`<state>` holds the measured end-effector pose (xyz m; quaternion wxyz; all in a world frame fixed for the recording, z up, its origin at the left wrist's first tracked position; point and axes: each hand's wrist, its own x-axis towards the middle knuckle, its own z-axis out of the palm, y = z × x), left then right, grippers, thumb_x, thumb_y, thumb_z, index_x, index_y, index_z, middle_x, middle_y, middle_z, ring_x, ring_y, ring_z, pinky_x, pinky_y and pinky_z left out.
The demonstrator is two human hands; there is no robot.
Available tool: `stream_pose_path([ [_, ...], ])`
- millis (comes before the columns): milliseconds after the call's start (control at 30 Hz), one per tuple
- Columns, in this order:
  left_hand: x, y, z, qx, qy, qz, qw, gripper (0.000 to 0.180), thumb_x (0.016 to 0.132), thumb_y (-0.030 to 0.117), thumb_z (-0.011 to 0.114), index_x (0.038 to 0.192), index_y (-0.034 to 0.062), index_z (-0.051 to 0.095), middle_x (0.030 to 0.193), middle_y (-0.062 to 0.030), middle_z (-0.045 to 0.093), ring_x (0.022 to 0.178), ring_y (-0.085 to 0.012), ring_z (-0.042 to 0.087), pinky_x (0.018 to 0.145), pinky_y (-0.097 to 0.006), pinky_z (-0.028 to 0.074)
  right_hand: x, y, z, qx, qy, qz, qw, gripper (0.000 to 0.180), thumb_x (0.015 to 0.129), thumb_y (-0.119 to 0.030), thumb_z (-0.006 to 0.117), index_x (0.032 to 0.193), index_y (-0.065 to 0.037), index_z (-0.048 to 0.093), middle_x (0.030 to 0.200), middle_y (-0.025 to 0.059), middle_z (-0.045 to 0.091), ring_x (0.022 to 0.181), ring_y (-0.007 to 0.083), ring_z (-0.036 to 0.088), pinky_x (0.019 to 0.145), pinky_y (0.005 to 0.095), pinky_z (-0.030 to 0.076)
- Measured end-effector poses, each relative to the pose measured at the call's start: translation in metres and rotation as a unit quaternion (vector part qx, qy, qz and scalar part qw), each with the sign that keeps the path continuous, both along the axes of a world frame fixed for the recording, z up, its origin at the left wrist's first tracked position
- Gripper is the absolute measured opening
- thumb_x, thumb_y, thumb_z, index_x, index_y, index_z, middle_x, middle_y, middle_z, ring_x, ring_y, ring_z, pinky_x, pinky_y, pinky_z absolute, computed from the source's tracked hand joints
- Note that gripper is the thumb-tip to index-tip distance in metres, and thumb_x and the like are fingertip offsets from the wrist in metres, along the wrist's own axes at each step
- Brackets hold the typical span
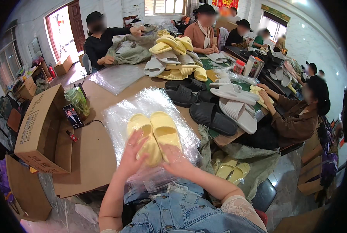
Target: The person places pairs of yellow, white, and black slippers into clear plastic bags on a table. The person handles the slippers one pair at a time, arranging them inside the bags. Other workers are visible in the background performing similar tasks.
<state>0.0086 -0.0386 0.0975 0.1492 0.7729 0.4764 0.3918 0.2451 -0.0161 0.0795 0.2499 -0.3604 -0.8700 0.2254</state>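
Note:
A pair of pale yellow slippers [165,130] lies side by side, toes toward me, on a stack of clear plastic bags [121,105] at the table's near edge. I cannot tell whether a film of plastic covers them. My left hand [132,155] rests at the left slipper's near side, its fingers spread over the plastic. My right hand [177,160] lies against the near end of the right slipper with its fingers stretched out, slightly blurred. Neither hand is wrapped round anything.
Left of the bags stand an open cardboard box [41,130], a propped phone [72,116] and a green jar [77,101]. Black slippers [213,118], grey slippers [239,112] and a yellow-and-grey slipper pile [175,58] fill the right and far side. Bagged yellow slippers [227,169] sit low right. Several people work around.

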Motion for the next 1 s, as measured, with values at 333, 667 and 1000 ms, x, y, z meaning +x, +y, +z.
stream_pose_path([
  [333, -0.028, 0.064, -0.054, -0.057, 0.041, 0.250, 0.966, 0.063, 0.095, 0.045, 0.065, 0.145, 0.0095, 0.051, 0.157, -0.0283, 0.034, 0.148, -0.0470, 0.023, 0.120, -0.052, 0.024, -0.001, 0.025, 0.089, -0.120, 0.150, -0.032, 0.981, 0.034, 0.090, -0.033, 0.073, 0.108, -0.004, 0.071, 0.096, 0.0099, 0.070, 0.091, 0.0273, 0.066, 0.083, 0.0378, 0.052],
  [667, -0.022, 0.066, -0.095, -0.004, -0.002, 0.245, 0.970, 0.068, 0.089, 0.036, 0.073, 0.146, 0.0099, 0.048, 0.153, -0.0280, 0.040, 0.145, -0.0449, 0.032, 0.118, -0.051, 0.028, -0.046, 0.051, -0.031, 0.188, 0.052, -0.120, 0.973, 0.061, 0.084, -0.030, 0.076, 0.132, 0.000, 0.053, 0.142, 0.0280, 0.039, 0.130, 0.0443, 0.040, 0.108, 0.0513, 0.038],
  [1000, -0.019, 0.065, -0.097, 0.009, -0.022, 0.233, 0.972, 0.062, 0.094, 0.033, 0.064, 0.149, 0.0093, 0.045, 0.154, -0.0272, 0.040, 0.145, -0.0450, 0.032, 0.119, -0.051, 0.027, -0.062, 0.066, -0.027, 0.115, -0.089, -0.231, 0.962, 0.060, 0.093, -0.054, 0.063, 0.097, 0.006, 0.063, 0.093, 0.0210, 0.065, 0.091, 0.0354, 0.063, 0.084, 0.0409, 0.052],
])
